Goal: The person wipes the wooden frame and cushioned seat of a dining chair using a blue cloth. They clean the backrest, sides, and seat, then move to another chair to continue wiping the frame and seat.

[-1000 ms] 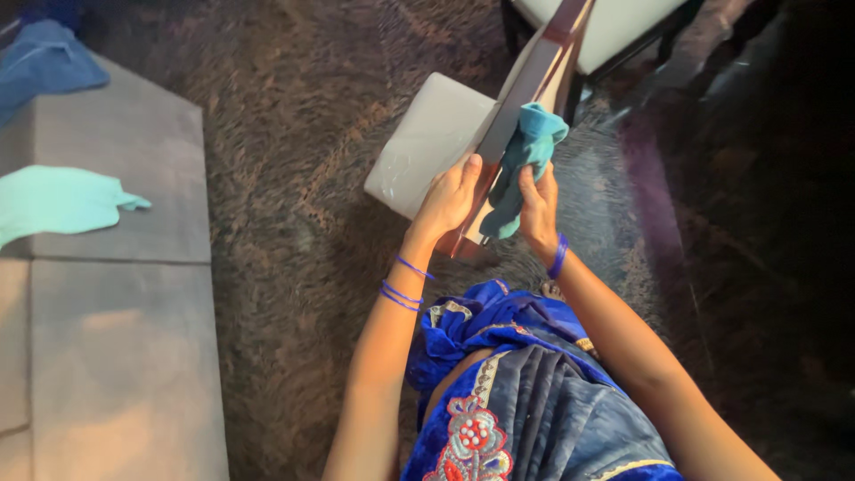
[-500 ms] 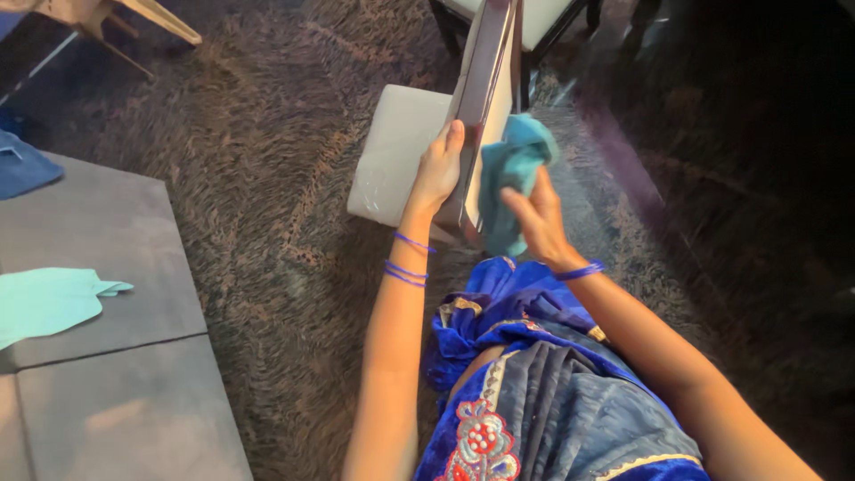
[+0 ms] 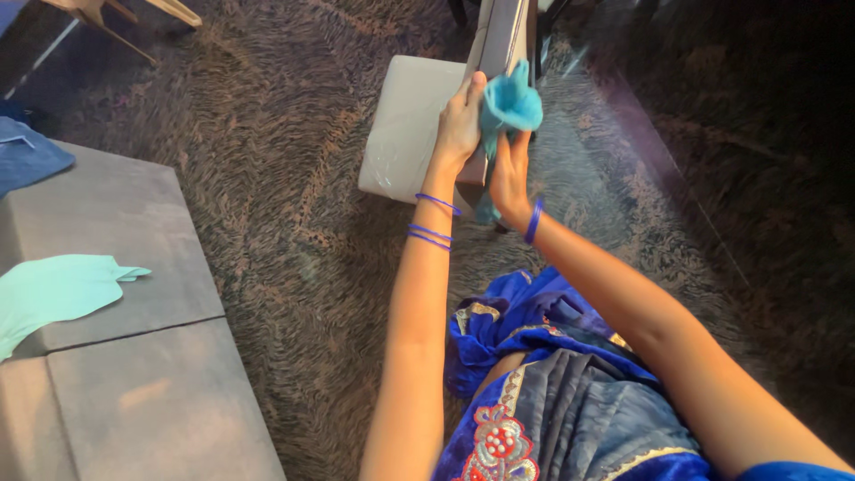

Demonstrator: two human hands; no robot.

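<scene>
Head view. A crumpled teal cleaning cloth point(image 3: 509, 105) is bunched against the right face of a flat, dark-framed panel point(image 3: 500, 36) that stands on edge, running up out of the top edge of the picture. The cloth's upper part forms a rounded wad beside the panel; a narrower tail of it hangs down behind the hands.

The right hand point(image 3: 508, 174) reaches up from below with its back to the camera, its fingers closed together on the lower part of the cloth and pressing it to the panel. A blue bangle circles this wrist. The left hand point(image 3: 460, 126) grips the panel's near edge from the left, fingers curled around the edge and the thumb laid up along it, touching the cloth. Thin blue bangles sit on the left wrist. Both forearms extend forward, nearly parallel, from the bottom of the picture.

Just left of the panel, and partly hidden by the left hand, lies a pale grey square cushion point(image 3: 405, 125) on a shaggy brown carpet point(image 3: 285, 223). Blue embroidered clothing point(image 3: 543, 392) fills the lower middle. At the left stands a grey upholstered ottoman point(image 3: 134, 356), well apart from the hands; a light turquoise cloth point(image 3: 53, 294) lies at its left edge, and a blue cloth point(image 3: 27, 156) at its far left corner.
</scene>
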